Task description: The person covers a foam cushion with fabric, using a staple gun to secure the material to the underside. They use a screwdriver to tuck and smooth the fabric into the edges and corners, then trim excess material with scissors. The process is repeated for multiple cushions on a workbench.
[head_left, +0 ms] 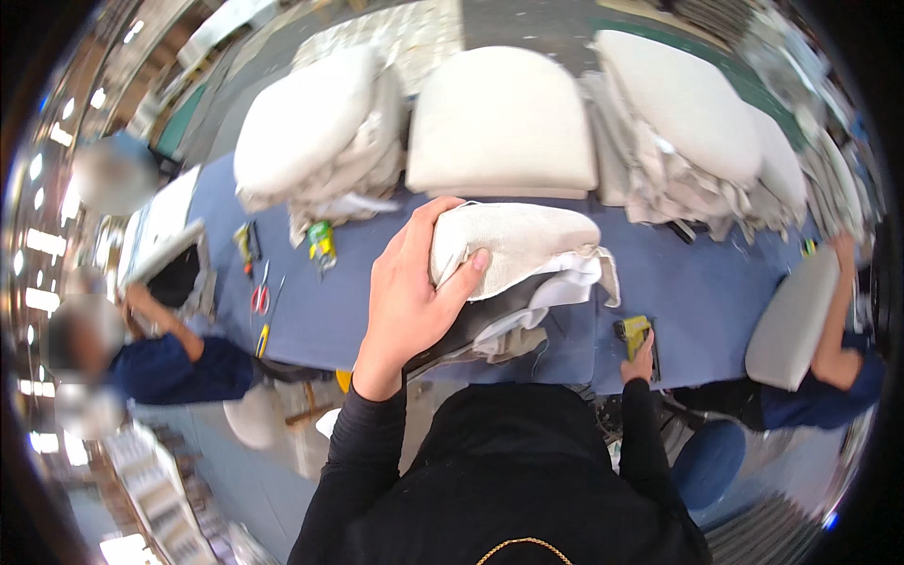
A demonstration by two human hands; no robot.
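Note:
My left hand (407, 297) grips one corner of a cream fabric-covered seat cushion (523, 247), thumb on the near face and fingers over the top. The cushion is tilted up on edge above the table, its dark underside and loose white and beige fabric edges hanging toward me. Off to the right, my right hand (641, 360) is closed around a yellow and black staple gun (632, 330) close to the table's front edge. The staple gun is apart from the cushion.
The blue table (306, 311) carries padded seats (499, 122) along its far side. Red-handled scissors (260, 299), a yellow cutter (263, 340) and a green-yellow packet (321, 245) lie left. Co-workers (188, 369) handle seats at both sides; a blue stool (709, 461) stands lower right.

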